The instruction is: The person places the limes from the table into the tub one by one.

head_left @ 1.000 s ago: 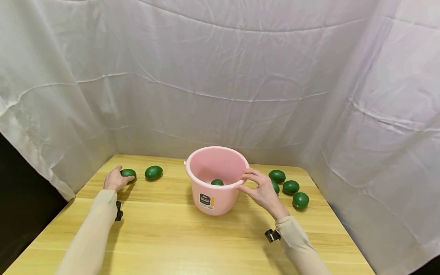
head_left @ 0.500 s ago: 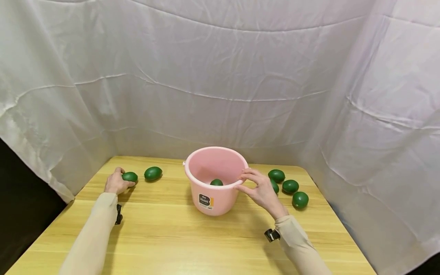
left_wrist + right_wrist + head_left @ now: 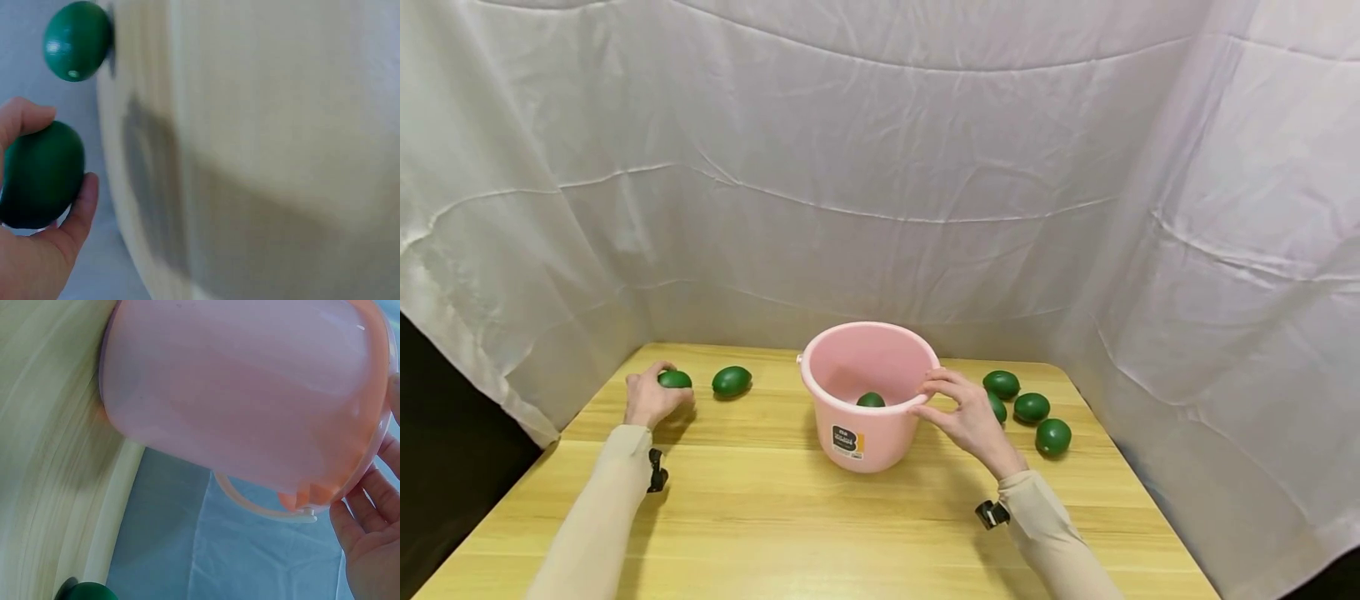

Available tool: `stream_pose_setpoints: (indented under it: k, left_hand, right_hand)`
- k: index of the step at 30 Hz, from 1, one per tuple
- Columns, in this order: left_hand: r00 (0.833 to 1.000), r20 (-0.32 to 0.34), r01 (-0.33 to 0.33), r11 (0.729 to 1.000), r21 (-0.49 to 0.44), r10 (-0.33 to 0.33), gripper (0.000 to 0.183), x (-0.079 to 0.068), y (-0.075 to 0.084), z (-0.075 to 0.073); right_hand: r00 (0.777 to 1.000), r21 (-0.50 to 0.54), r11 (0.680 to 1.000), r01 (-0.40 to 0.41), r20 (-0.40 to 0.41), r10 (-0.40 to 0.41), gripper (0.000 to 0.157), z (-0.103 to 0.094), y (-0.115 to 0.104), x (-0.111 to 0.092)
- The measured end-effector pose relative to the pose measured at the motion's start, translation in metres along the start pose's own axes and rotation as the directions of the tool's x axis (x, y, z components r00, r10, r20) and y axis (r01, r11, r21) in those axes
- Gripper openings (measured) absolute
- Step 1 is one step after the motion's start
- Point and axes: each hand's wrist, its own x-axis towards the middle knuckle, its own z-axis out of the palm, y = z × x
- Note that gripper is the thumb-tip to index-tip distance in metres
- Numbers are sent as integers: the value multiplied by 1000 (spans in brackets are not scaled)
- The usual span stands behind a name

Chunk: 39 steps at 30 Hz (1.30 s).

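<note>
At the table's left, my left hand (image 3: 651, 398) grips a smooth dark green oval fruit (image 3: 44, 175), fingers on one side and thumb on the other. In the left wrist view this fruit shows apart from the tabletop, with the hand's shadow on the wood. A second green fruit (image 3: 732, 381) lies just to its right. Mid-table stands a pink bucket (image 3: 857, 429) with one green fruit (image 3: 871, 400) inside. My right hand (image 3: 970, 421) pinches the bucket's right rim between thumb and fingers; the right wrist view shows the fingertips (image 3: 340, 515) along the rim.
Several more green fruits (image 3: 1032, 407) lie right of the bucket, one partly behind my right hand. The bucket's pale handle (image 3: 250, 503) hangs down its far side. White cloth (image 3: 880, 167) encloses the wooden table (image 3: 820, 533) at the back and sides.
My left hand has closed round the green fruit, drawn it slightly right, then turned and raised it a little. My right hand and the bucket have stayed in place.
</note>
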Motion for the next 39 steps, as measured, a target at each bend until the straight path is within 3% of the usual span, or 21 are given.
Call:
stream_pose_setpoints:
  k: [4,10,13,19,26,32,39]
  left_hand:
    - [999,-49,-22,990,-142,15,61,1,10,-4]
    - [998,-46,-60,935,-350,47,56,-1,26,-6]
    - [997,-32,-75,908,-412,67,51,-3,34,-6]
    - [995,-21,-97,882,-462,98,46,-9,54,-6]
    - [984,-46,-176,864,-472,175,45,-12,85,-4]
    - [980,-85,-199,840,-505,182,42,-18,117,-2]
    - [960,-123,-279,839,-468,251,41,-28,130,10]
  right_hand:
    - [1000,-6,1000,2,0,-2,25,1,0,0]
    - [1000,-4,1000,8,2,-8,24,2,0,1]
    - [1000,-4,1000,12,2,-12,23,2,-1,1]
    - [1000,-5,1000,19,3,-19,25,2,-1,1]
    - [999,-3,999,37,-11,-37,25,2,-1,2]
    - [999,-4,999,42,-29,-42,23,-1,0,4]
    - [1000,-1,1000,21,-13,-21,25,0,1,1]
